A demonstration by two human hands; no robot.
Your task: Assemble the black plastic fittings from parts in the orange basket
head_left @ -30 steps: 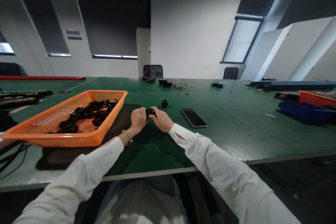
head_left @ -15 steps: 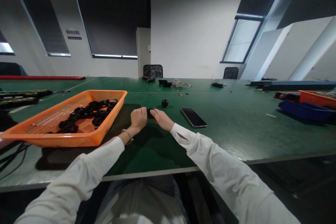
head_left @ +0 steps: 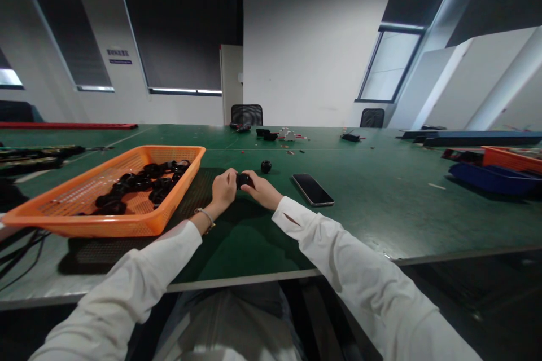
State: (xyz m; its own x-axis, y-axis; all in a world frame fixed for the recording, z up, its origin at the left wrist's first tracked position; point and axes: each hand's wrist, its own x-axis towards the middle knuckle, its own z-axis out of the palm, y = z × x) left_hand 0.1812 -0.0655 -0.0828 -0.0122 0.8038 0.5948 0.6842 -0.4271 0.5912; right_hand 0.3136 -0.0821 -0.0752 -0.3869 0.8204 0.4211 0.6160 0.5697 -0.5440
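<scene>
Apparently mid-work, left hand (head_left: 223, 189) and right hand (head_left: 265, 192) fingers (head_left: 231, 177) grip one black part (head_left: 243, 180); another piece (head_left: 266, 167) sits at one o'clock, several in the nine-o'clock basket (head_left: 105, 228).

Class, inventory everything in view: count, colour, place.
Table: one, green, centre
Basket: one, orange, left
Parts: several, black, in basket
Held part: one, black, centre
Phone: one, black, right of centre
Loose part: one, black, near phone
Tray: one, blue, right
Crate: one, orange, right edge
Bar: one, red, far left
Small items: several, mixed, far side
Chairs: three, black, behind table
Wall: one, white, back
Blinds: several, dark, back
Sleeves: two, white, arms
Left hand: one, bare, on held part
Right hand: one, bare, likewise
</scene>
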